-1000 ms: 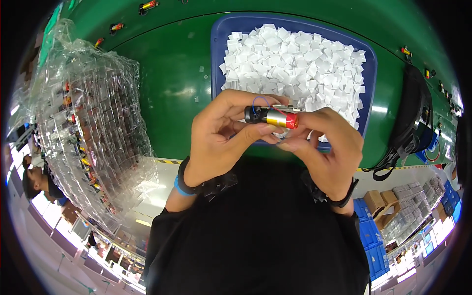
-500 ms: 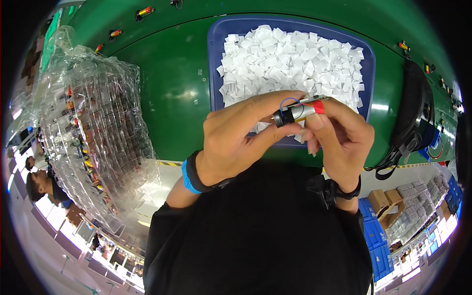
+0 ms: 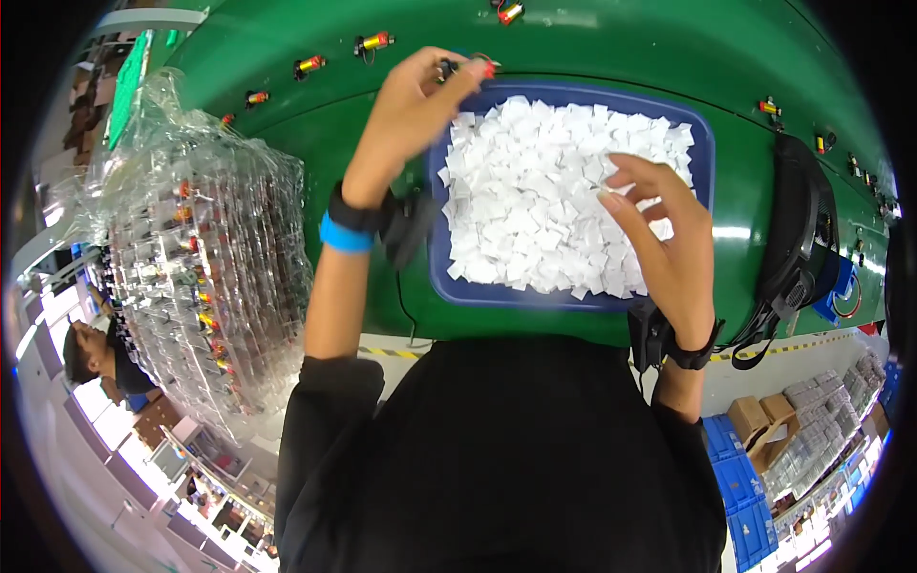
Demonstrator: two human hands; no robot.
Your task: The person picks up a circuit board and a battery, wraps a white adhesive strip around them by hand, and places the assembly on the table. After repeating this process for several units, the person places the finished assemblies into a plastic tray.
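Observation:
My left hand [image 3: 411, 115] is raised over the far left corner of the blue tray [image 3: 441, 272]. Its thumb and fingers pinch a small cylindrical wired part [image 3: 489, 69]; a red end and black bits show past the fingertips, and the rest is covered by the hand. Over the right side of the tray hovers my right hand [image 3: 669, 229], fingers curved and apart, with nothing visible between them. Many small white paper-like squares [image 3: 544, 201] fill the tray. Similar yellow and red wired parts [image 3: 373, 42] lie along the green table beyond it.
A tall stack of clear plastic trays [image 3: 215, 277] in film stands at the left. At the right lie a black strap-like bag [image 3: 798, 220] and more wired parts [image 3: 769, 107]. Blue crates [image 3: 745, 497] and cardboard boxes [image 3: 764, 425] sit lower right. A person [image 3: 91, 353] is at far left.
Both hands held the wired part together before; now they are apart. My left hand has carried it away to the far left, and my right hand has let go. The view has shifted.

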